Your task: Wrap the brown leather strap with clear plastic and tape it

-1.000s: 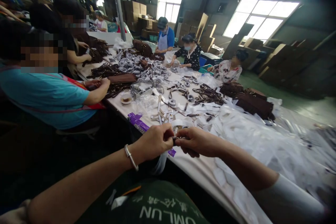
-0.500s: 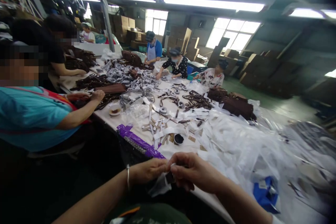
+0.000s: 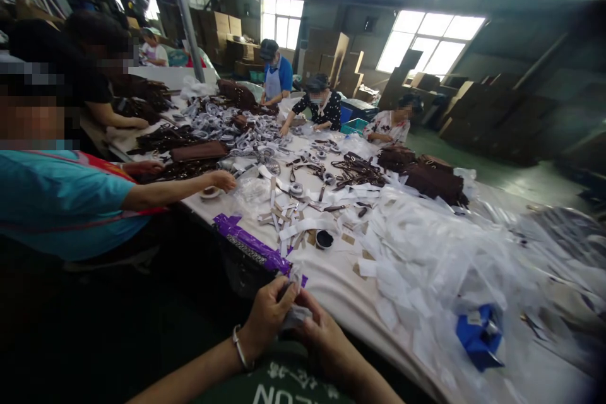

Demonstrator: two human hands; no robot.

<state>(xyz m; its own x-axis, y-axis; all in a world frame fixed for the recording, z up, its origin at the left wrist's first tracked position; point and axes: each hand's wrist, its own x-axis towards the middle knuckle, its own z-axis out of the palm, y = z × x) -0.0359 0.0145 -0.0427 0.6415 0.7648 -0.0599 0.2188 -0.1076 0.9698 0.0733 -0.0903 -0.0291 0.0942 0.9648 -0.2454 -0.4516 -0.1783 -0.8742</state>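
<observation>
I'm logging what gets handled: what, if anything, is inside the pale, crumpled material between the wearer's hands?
Only the pale, crumpled material shows clearly, held between the left hand and the right hand. Anything inside would be hidden by its folds and the hands; I can't tell.

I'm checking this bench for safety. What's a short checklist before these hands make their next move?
1. Left hand gripping the pale wrap: ok.
2. Right hand on the wrap too: ok.
3. Black-filled bowl upright, apart from both hands: ok.
4. Wrap clear of the purple tape: cannot tell; they overlap in view.
5. Table free of loose strips: not ok, many lie scattered.
</observation>
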